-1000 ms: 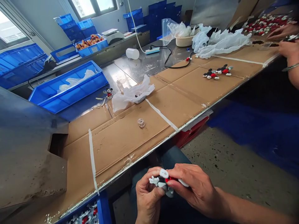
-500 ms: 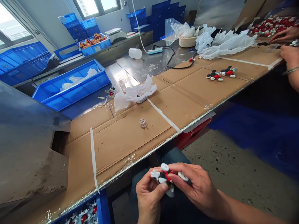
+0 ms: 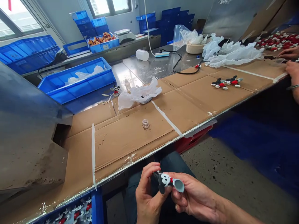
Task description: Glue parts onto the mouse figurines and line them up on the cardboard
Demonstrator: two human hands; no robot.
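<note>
Below the table's front edge, over my lap, both hands grip one small mouse figurine (image 3: 167, 181) with a black head, white face and red body. My left hand (image 3: 147, 197) pinches it from the left with thumb and fingers closed. My right hand (image 3: 192, 197) holds it from the right, fingers curled around its grey foot. The figurine's face points up at me. A small clear ring (image 3: 145, 123) lies on the cardboard-covered table (image 3: 121, 137) just ahead of my hands.
A crumpled white bag (image 3: 139, 94) and one standing figurine (image 3: 116, 90) lie mid-table. Two figurines (image 3: 225, 82) lie to the right. A blue bin (image 3: 77, 82) stands at back left, another with figurines (image 3: 70, 214) below the table. Another person's hands (image 3: 291, 62) work far right.
The figurine has been turned in my hands: its face now points upward where its white gloves and feet showed before. The view has shifted slightly, so the table sits further right.
</note>
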